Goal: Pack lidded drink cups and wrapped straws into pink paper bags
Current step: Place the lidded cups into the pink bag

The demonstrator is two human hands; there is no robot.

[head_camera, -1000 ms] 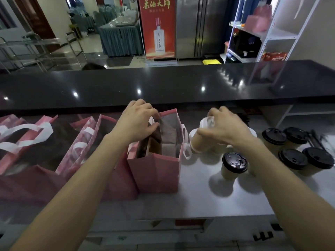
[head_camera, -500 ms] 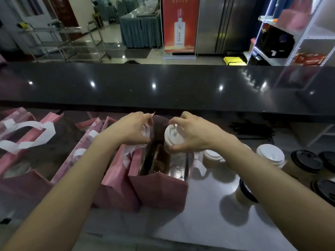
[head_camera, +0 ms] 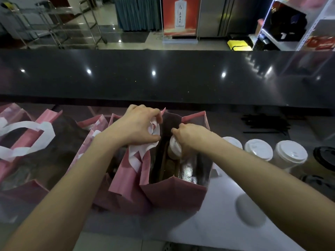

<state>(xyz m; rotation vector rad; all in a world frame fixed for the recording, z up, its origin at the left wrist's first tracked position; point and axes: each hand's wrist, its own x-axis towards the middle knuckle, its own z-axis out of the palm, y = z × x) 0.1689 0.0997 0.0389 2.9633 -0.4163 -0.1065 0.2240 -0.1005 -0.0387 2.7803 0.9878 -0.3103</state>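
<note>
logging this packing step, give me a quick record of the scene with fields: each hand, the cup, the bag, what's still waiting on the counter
left hand: grips the white handle and left rim of the open pink bag
right hand: holds a white-lidded cup from above
cup: tilted, inside the bag mouth
bag: upright on the counter, other pink bags to its left
waiting: white-lidded cups right of the bag, black straws behind them

Open bag [head_camera: 174, 192] stands near front edge of worktop [head_camera: 208, 230], mid-width. Cup [head_camera: 174, 148] inside bag, under right hand [head_camera: 192, 137]. Left hand [head_camera: 139, 124] on bag's left rim. Further bags [head_camera: 36, 142] in row to left. Lidded cups [head_camera: 258, 149] in row to right. Straws [head_camera: 266, 123] behind cups. Raised counter [head_camera: 163, 77] along back edge.
</note>
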